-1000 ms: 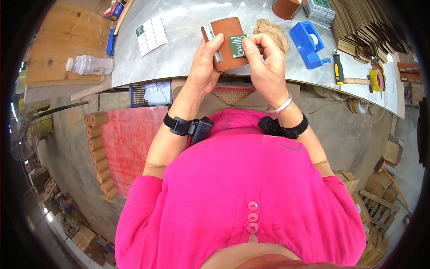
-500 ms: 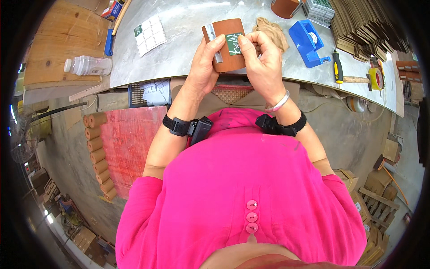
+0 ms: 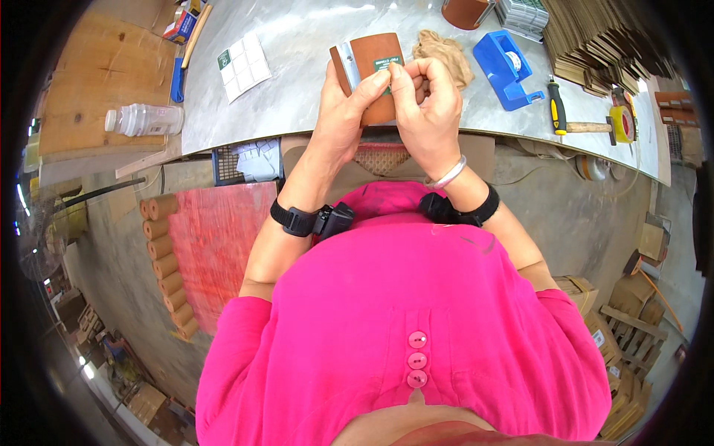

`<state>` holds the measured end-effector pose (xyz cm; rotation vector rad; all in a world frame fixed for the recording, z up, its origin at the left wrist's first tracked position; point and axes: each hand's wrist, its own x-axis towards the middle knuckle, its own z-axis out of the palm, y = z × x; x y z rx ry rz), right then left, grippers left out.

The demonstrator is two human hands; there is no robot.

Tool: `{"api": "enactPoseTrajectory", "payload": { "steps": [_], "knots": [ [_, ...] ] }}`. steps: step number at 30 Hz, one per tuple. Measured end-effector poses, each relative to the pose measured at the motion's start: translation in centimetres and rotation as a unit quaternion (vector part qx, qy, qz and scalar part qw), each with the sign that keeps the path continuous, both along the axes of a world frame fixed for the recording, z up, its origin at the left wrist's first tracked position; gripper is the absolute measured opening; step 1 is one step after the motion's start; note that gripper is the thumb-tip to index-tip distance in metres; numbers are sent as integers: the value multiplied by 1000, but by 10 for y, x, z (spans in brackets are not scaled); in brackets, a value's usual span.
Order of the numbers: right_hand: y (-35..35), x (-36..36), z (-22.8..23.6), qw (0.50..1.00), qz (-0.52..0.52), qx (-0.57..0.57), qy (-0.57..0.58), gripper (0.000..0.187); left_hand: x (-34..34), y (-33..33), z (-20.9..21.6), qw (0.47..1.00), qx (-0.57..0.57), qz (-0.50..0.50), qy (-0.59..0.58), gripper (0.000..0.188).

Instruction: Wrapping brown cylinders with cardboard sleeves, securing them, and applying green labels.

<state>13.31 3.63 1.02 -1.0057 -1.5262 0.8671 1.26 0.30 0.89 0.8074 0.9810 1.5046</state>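
Note:
My left hand (image 3: pixel 343 111) is closed around the left and lower part of a brown curved piece (image 3: pixel 370 46), thumb lying across its front. A silver metal strip (image 3: pixel 347 65) runs along the piece's left side. On its front is a green printed label (image 3: pixel 387 63), partly covered by my thumbs. My right hand (image 3: pixel 430 108) is closed at the piece's right edge, with thumb and bent forefinger at the label; the other fingertips are hidden. The piece is held above the near edge of the grey tabletop (image 3: pixel 301 93).
A sheet of white labels (image 3: pixel 244 67) lies left of my hands. On the right are a crumpled tan cloth (image 3: pixel 444 56), a blue tape dispenser (image 3: pixel 500 67), a screwdriver (image 3: pixel 557 111), a hammer (image 3: pixel 587 128) and stacked cardboard (image 3: pixel 595 44). A clear bottle (image 3: pixel 145 120) lies at far left.
My right thumb and forefinger have shifted left over the label, covering more of it. My left thumb has come closer to the right one. The piece has tilted slightly.

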Motion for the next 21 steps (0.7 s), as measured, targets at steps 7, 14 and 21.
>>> {"api": "enactPoseTrajectory", "payload": {
  "steps": [7, 14, 21],
  "knots": [
    [22, 18, 18, 998, 52, -5, 27, 53, -1, 12, 13, 994, -68, -36, -75, 57],
    [15, 27, 17, 996, 75, -30, -23, 45, -10, -1, 11, 979, -92, -179, -35, 89],
    [31, 78, 85, 968, 17, 142, -207, 34, -18, -10, 8, 955, -82, -255, -126, 91]
  ]
}}
